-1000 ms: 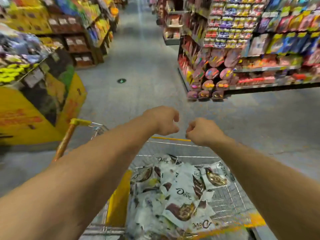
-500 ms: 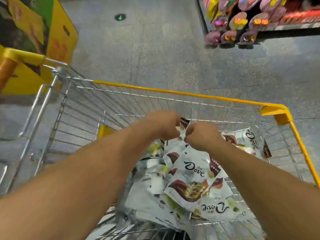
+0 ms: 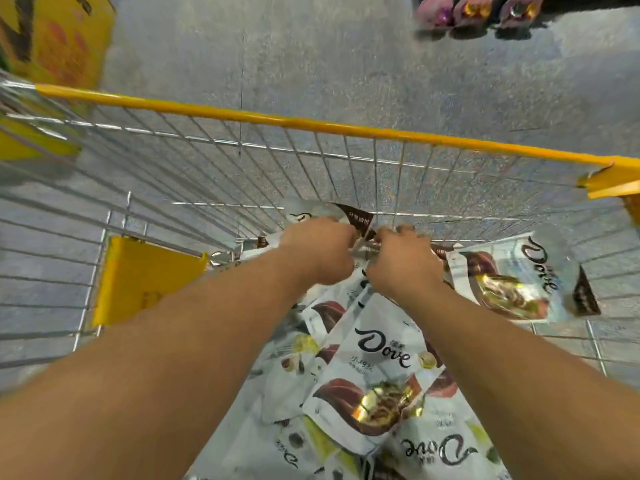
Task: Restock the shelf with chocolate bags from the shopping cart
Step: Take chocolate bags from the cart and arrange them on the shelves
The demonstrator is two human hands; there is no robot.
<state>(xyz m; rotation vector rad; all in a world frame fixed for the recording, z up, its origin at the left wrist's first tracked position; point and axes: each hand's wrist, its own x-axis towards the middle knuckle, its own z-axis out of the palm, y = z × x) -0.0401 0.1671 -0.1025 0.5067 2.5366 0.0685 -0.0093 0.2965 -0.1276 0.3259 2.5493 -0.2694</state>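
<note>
The left hand (image 3: 320, 249) and the right hand (image 3: 403, 259) are curled shut side by side, pinching the top edge of a white chocolate bag (image 3: 358, 221) deep inside the shopping cart (image 3: 311, 124). Many more chocolate bags (image 3: 374, 368) lie in a loose, slippery pile under the arms, so the top bags could slide or get dragged along and drop. The pinched edge is thin, so I think it might slip out or tear if pulled too fast.

A yellow display box (image 3: 59, 39) and pink packets (image 3: 474, 10) stand on grey floor (image 3: 277, 53).
</note>
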